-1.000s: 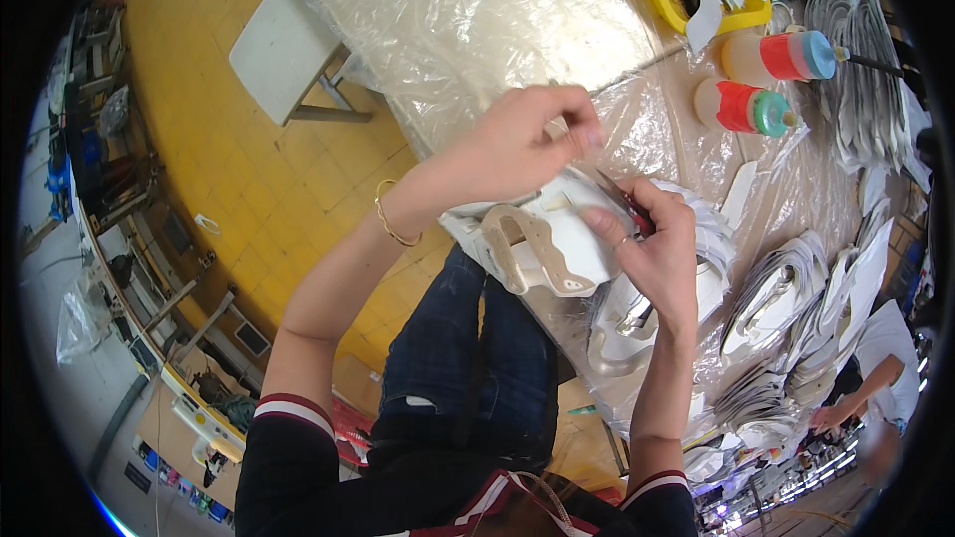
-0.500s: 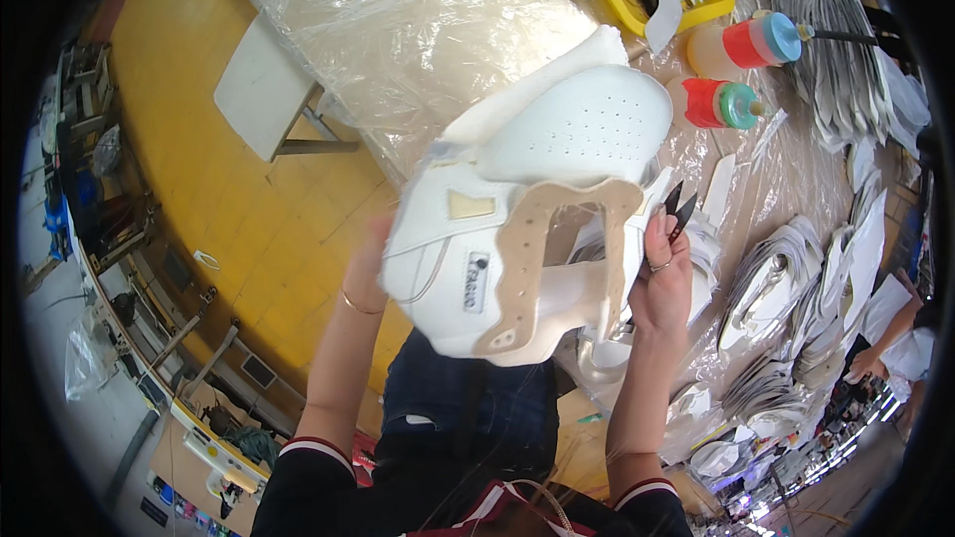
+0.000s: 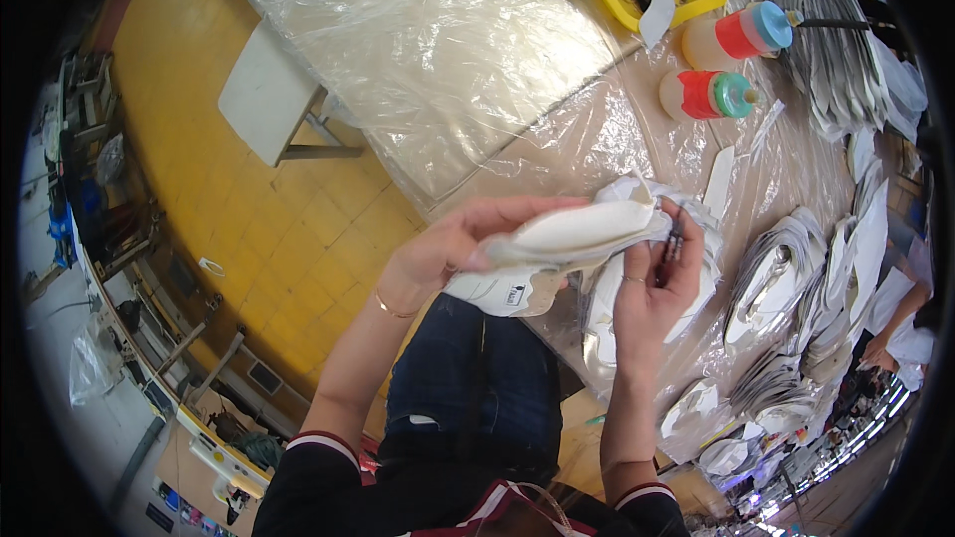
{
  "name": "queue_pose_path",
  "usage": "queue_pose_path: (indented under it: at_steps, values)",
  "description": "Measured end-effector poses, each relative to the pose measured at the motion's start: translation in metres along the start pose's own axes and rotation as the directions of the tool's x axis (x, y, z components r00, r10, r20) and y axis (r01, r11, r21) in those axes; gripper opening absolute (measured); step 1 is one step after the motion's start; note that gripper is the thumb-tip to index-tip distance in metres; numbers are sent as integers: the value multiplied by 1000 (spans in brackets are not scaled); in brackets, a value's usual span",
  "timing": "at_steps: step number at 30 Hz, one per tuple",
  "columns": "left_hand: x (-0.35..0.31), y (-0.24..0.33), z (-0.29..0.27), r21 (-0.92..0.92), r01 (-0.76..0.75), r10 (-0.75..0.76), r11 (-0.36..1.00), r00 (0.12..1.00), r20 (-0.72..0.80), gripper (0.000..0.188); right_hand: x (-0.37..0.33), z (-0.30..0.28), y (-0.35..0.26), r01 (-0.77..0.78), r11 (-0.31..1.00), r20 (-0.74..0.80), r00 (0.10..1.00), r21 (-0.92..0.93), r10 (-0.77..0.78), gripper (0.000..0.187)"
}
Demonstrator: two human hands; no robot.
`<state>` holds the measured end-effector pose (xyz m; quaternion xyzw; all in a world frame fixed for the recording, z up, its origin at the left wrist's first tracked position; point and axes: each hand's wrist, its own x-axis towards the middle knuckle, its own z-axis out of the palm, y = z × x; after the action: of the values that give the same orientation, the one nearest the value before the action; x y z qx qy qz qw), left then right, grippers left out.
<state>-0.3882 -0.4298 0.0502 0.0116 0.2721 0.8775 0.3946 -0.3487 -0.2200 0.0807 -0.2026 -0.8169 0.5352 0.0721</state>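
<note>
White, beige-edged shoe upper (image 3: pixel 575 237), tilted side-on, dark snips (image 3: pixel 674 242) at its right end.

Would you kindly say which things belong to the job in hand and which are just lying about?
Apparently in use:
white shoe upper in left hand
dark tool in right hand

Apparently idle:
yellow tray
blue-capped bottle
green-capped bottle

Yellow tray (image 3: pixel 708 2), blue-capped bottle (image 3: pixel 734 37) near green-capped bottle (image 3: pixel 701 95), yellow tiled floor (image 3: pixel 288 214)
</note>
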Motion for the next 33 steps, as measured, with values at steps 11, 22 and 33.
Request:
queue_pose_path:
  at_steps: [11,22,33]
  values:
    - [0,-13,-35,-467,-198,144,862,978,-149,46,3,21,10,490,829,110,871,-270,-479,29]
    - [10,-8,-19,-548,-173,70,819,976,-204,42,19,14,8,265,962,218,945,-70,-244,24]
    - [12,-12,-29,-566,-182,40,804,966,-254,38,38,-30,3,-298,541,400,913,787,-80,19]
